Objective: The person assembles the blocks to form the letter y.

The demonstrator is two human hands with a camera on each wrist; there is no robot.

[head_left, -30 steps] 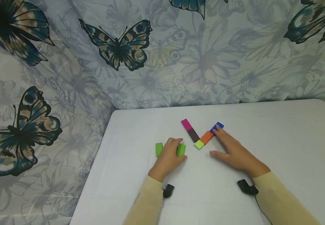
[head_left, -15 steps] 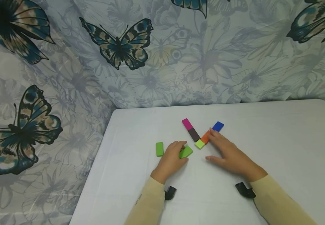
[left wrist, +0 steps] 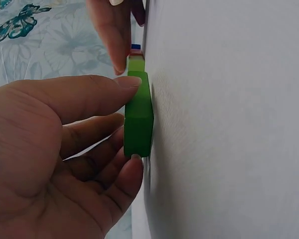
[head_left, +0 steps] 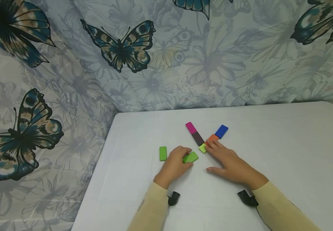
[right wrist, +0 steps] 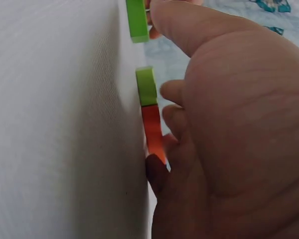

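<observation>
My left hand (head_left: 175, 165) pinches a green block (head_left: 191, 157) between thumb and fingers, low over the table; the left wrist view shows this green block (left wrist: 139, 112) on edge. My right hand (head_left: 229, 165) rests its extended fingertips over an orange block (head_left: 213, 137) and beside a lime block (head_left: 202, 148). In the right wrist view the lime block (right wrist: 146, 86) and orange block (right wrist: 153, 129) meet end to end. Beyond the orange one lies a blue block (head_left: 221, 131). A dark brown block (head_left: 198, 138) and a magenta block (head_left: 190, 127) form the other arm of a V.
Another green block (head_left: 162, 153) lies left of my left hand. Everything sits on a white table (head_left: 293, 144). Behind it hangs a butterfly-patterned cloth (head_left: 166, 80). Black wrist devices (head_left: 247, 198) show at both sleeves.
My left hand has turned the green block and brought it rightward toward the lime block. My right hand has slid from the blue block down along the orange one.
</observation>
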